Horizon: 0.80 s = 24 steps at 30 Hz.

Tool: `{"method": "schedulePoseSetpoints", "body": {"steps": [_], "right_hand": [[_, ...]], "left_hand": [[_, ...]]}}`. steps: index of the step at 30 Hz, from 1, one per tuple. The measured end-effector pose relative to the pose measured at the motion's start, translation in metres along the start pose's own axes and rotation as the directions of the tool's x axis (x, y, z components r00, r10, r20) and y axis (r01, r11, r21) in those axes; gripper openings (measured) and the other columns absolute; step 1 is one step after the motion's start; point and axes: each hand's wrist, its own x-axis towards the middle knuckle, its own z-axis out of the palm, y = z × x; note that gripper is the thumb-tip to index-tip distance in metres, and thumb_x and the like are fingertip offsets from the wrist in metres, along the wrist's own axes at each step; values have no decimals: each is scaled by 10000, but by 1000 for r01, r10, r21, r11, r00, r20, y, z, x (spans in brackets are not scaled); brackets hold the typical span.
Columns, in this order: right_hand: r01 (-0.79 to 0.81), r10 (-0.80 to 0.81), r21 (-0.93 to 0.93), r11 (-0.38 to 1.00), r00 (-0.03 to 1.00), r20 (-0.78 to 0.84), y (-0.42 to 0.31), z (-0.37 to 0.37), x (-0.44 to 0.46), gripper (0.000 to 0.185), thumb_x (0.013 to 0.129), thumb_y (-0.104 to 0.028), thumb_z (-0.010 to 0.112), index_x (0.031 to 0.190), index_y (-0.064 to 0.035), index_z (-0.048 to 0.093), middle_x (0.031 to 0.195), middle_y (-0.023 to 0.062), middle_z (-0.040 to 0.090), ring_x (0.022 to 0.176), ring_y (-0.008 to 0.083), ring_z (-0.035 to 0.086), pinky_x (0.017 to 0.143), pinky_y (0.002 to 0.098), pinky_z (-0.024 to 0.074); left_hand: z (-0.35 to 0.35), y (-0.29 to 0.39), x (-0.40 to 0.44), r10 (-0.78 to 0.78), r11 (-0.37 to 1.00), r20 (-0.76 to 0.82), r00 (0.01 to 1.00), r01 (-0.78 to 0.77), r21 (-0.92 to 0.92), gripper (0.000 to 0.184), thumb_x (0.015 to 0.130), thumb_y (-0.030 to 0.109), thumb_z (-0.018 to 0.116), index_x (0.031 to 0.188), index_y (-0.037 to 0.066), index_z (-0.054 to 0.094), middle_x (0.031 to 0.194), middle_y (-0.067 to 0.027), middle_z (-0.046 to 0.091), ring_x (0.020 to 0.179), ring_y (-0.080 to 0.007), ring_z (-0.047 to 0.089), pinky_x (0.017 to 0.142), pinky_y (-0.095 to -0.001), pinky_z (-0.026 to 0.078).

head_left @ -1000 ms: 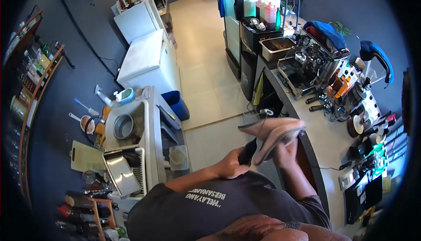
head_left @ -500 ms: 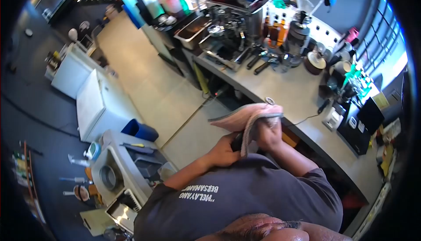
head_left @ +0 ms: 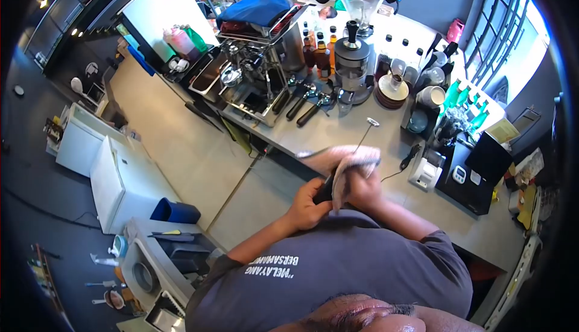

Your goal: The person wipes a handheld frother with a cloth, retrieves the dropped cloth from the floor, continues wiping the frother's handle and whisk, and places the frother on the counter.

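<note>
In front of my chest, my left hand is closed around the black handle of a handheld milk frother. Its thin metal shaft slants up to the right and ends in a small whisk ring above the counter edge. A pinkish towel with a grey border is gripped by my right hand and folds around the middle of the frother. Part of the shaft and some right-hand fingers are hidden by the towel, which is slightly blurred.
Ahead runs a grey counter with an espresso machine, portafilters, a grinder, syrup bottles and stacked saucers. A small white printer stands to the right. Left are a sink and a white chest freezer.
My view has tilted up and turned right, showing more of the counter. The towel sits lower on the frother, so more of the shaft and its whisk ring shows. Both hands keep their hold.
</note>
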Motion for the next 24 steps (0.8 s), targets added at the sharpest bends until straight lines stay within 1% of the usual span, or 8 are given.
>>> {"method": "schedulePoseSetpoints", "body": {"steps": [6, 7, 9, 12, 15, 19, 21, 24], "right_hand": [[-230, 235, -52, 972, 946, 222, -39, -16, -1, 227, 916, 19, 466, 1096, 3, 602, 938, 73, 635, 855, 148, 597, 760, 302, 502], [-31, 56, -91, 995, 958, 282, -32, -15, 0, 230, 887, 10, 506, 1098, 6, 598, 929, 78, 632, 859, 163, 600, 771, 318, 505], [295, -208, -293, 909, 934, 291, -34, -18, 2, 243, 859, 7, 527, 1091, 10, 599, 923, 80, 629, 852, 171, 602, 785, 329, 506], [-105, 100, 21, 994, 983, 151, -34, -38, 0, 236, 881, 31, 491, 1083, 14, 613, 965, 63, 634, 863, 142, 591, 791, 302, 503], [34, -26, 45, 998, 984, -175, -51, -48, 0, 232, 909, 32, 474, 1091, 25, 617, 982, 58, 636, 902, 133, 590, 786, 293, 501], [44, -49, -56, 997, 996, -81, -57, -27, -15, 195, 908, -30, 561, 1089, 8, 624, 1050, 74, 626, 950, 149, 590, 831, 314, 497], [152, -159, -359, 921, 987, 9, -44, -14, -22, 177, 897, -51, 614, 1069, -17, 639, 1075, 96, 637, 983, 192, 604, 856, 340, 493], [98, -117, -283, 954, 992, -54, -41, 1, -26, 167, 889, -41, 619, 1051, -2, 636, 1045, 107, 644, 970, 193, 602, 858, 342, 493]], "left_hand": [[22, -6, 31, 178, 931, -183, 967, -225, -286, 328, 918, 211, 541, 1158, -12, 551, 939, -74, 648, 860, -151, 612, 770, -297, 486], [30, 3, 38, 195, 896, -236, 952, -271, -351, 367, 925, 238, 509, 1184, -19, 549, 973, -92, 656, 903, -170, 616, 814, -314, 488], [23, 1, 47, 224, 954, -79, 971, -235, -187, 473, 929, 286, 436, 1253, -48, 518, 1060, -123, 653, 983, -190, 604, 878, -321, 469], [17, 3, 56, 74, 991, 192, 979, -51, -126, 465, 950, 323, 424, 1193, -53, 550, 976, -93, 652, 903, -166, 602, 812, -286, 472], [23, -7, 67, 57, 982, 466, 883, -134, 133, 412, 1000, 262, 359, 1242, -51, 471, 940, -73, 637, 858, -151, 593, 768, -283, 471], [39, 1, 63, 218, 963, 285, 933, -158, -218, 397, 1033, 218, 322, 1342, -31, 297, 1111, -146, 584, 1025, -180, 577, 894, -310, 456], [37, 14, 63, 267, 942, 264, 927, -193, -275, 397, 1043, 202, 309, 1367, -15, 233, 1202, -188, 538, 1120, -193, 548, 965, -331, 434], [10, 29, 57, 280, 943, 425, 861, -330, 45, 361, 1040, 124, 317, 1373, -7, 270, 1287, -194, 480, 1185, -192, 507, 1002, -344, 414]]}}
